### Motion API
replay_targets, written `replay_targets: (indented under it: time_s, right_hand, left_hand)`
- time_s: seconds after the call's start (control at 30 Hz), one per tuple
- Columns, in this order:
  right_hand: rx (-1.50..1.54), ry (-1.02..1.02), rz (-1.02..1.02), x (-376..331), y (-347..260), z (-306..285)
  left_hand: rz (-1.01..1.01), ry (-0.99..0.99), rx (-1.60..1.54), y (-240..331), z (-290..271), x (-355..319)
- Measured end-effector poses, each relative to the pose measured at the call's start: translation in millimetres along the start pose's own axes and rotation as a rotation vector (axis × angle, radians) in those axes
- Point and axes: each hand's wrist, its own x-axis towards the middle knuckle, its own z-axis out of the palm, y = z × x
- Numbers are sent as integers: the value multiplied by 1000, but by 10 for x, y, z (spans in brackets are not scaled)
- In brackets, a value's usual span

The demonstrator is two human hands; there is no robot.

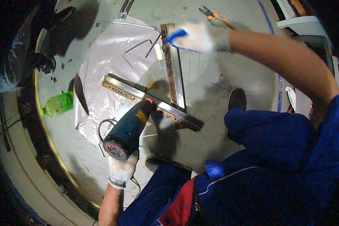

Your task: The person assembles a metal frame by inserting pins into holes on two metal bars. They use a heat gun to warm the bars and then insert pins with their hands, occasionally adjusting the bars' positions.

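Your left hand (pixel 123 167) grips the heat gun (pixel 126 128), its front glowing at the rail (pixel 166 109) beyond those fingers. Your right hand (pixel 199 36) blurs beside the second rail (pixel 171 69); can't tell its grip. Both rails look patchily brown; heating seems unfinished.

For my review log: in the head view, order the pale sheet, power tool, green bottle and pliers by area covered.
1. Pale sheet
2. Power tool, likely nearer the camera
3. Green bottle
4. Pliers, slim
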Motion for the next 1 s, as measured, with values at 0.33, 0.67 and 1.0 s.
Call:
replay_targets:
  time_s: [0.33,0.67,1.0]
  right_hand:
    - [675,810,-50,1821,-1006,-620]
    - [351,899,272,2582,953,599]
    - [424,608,220,2521,696,196]
  left_hand:
    - [-180,8,-140,309,-11,123]
    - [-362,80,-238,691,84,46]
    - [-503,159,-387,602,156,24]
